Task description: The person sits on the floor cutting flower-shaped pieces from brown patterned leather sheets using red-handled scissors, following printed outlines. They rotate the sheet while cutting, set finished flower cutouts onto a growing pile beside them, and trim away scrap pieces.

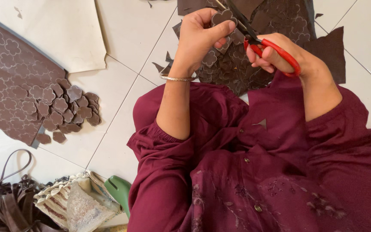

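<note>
Your left hand (pixel 200 36) pinches a small brown flower shape (pixel 221 17) between your thumb and your fingers, so those fingers are shut tight on it. The flower shape sits up near the top of the view, right at the blades.

Your right hand (pixel 280 56) has its fingers curled through the red handles of the scissors (pixel 254 36), and it grips them firmly. The dark blades point up and to the left, and they touch the edge of the flower shape.

A thin silver bangle (pixel 177 78) goes around your left wrist. Your sleeves are dark red.

Just under your hands lies a dark brown sheet (pixel 237 68) with flower outlines pressed into it. It rests on the white tiled floor (pixel 121 129).

Far to your left is a pile of cut flower pieces (pixel 65 109). They lie on the edge of another big brown sheet (pixel 9 81) with the same pattern.

Down in the left corner you can see a heap of brown straps (pixel 5 206) and a green thing (pixel 119 189) beside it.
</note>
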Tool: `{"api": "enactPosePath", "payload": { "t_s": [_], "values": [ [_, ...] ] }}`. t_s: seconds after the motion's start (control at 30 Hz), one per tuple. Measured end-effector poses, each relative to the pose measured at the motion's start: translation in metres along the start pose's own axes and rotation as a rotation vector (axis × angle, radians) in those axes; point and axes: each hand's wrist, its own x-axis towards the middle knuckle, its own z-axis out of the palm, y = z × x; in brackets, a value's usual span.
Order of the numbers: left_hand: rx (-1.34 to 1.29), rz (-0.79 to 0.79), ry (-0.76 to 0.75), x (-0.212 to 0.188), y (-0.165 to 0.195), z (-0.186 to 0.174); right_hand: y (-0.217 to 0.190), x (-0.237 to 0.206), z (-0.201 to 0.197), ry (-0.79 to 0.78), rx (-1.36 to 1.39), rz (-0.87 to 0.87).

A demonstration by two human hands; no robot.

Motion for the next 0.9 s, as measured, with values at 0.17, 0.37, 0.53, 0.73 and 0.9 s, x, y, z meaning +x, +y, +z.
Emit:
{"api": "enactPosePath", "payload": {
  "t_s": [0.17,0.37,0.53,0.73,0.9],
  "values": [
    [0.02,-0.029,0.033,0.001,-0.002,0.0,-0.002,0.0,0.001,0.013,-0.008,-0.002],
    [0.036,0.003,0.039,0.003,-0.008,-0.001,-0.001,-0.001,0.002,0.032,0.019,-0.016],
    [0.035,0.008,0.059,0.005,-0.015,-0.002,0.004,-0.002,0.005,0.085,0.042,0.044],
    [-0.044,-0.006,0.075,0.011,-0.031,-0.002,0.014,0.001,0.009,0.195,0.118,0.056],
    [-0.326,-0.104,0.118,0.015,-0.042,-0.003,0.019,0.003,0.007,0.29,0.248,0.024]
  ]
}}
